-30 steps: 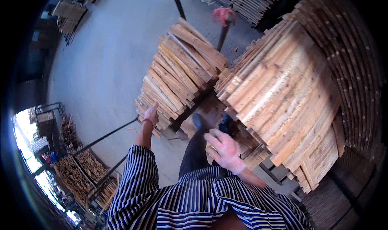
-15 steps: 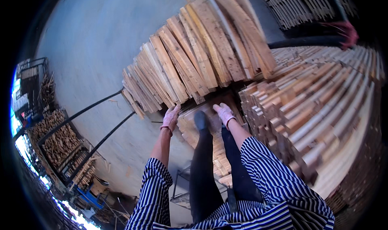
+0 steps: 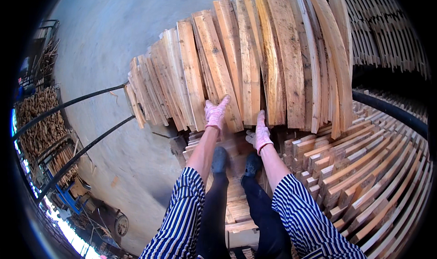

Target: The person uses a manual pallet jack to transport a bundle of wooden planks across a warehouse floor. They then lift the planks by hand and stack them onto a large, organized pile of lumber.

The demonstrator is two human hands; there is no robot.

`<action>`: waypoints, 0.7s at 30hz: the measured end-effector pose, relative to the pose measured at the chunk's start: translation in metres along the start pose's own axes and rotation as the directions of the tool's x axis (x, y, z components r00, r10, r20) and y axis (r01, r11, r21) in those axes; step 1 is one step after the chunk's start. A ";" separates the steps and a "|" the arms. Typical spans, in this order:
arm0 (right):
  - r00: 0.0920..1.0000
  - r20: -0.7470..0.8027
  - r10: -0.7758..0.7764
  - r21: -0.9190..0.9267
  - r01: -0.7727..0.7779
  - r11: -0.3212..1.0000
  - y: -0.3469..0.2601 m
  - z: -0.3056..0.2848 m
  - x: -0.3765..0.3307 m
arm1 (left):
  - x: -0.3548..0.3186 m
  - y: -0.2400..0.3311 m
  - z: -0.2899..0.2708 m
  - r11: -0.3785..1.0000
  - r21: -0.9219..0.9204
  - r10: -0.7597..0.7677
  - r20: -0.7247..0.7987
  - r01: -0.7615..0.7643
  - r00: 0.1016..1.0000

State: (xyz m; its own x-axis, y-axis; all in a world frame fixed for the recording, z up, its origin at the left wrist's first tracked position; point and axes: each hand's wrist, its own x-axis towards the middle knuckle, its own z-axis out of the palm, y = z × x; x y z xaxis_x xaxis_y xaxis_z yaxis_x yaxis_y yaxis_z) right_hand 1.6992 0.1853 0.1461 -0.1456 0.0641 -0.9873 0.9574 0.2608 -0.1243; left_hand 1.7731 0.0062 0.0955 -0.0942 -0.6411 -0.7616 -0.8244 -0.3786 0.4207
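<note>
A long row of rough wooden boards (image 3: 249, 77) stretches across in front of me, lying side by side with their near ends toward me. My left hand (image 3: 215, 113), in a pinkish knitted glove, rests at the near end of a board (image 3: 214, 54) left of the middle, thumb and fingers apart. Gloved the same way, my right hand (image 3: 261, 135) is at the row's near edge, beside a board end. Its fingers point up and toward the left, spread apart. Neither hand is closed around a board, as far as shows.
My dark shoes (image 3: 220, 159) stand between stacked wood. At the right is a large stack of long wooden strips (image 3: 364, 168), with a black bar (image 3: 391, 109) behind it. Dark metal rails (image 3: 86, 97) run leftward from the row. A bundle of sticks (image 3: 41, 118) sits farther left.
Both hands have moved up to the boards' near ends; the left one now lies over a board. The view has shifted closer to the row, and both my feet show.
</note>
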 end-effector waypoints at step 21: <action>0.867 0.335 -0.370 -0.773 0.477 0.419 -0.040 0.085 -0.028 | 0.020 -0.022 -0.070 0.706 -0.677 0.256 0.517 0.207 0.816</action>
State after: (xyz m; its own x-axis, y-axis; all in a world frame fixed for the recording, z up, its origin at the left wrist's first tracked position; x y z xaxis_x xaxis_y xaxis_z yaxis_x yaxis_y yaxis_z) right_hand 1.6857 0.0915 0.1702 -0.3971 -0.3632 -0.8428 0.1386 0.8841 -0.4463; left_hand 1.8286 -0.0450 0.1053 -0.5771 -0.2752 -0.7689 -0.2242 -0.8519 0.4732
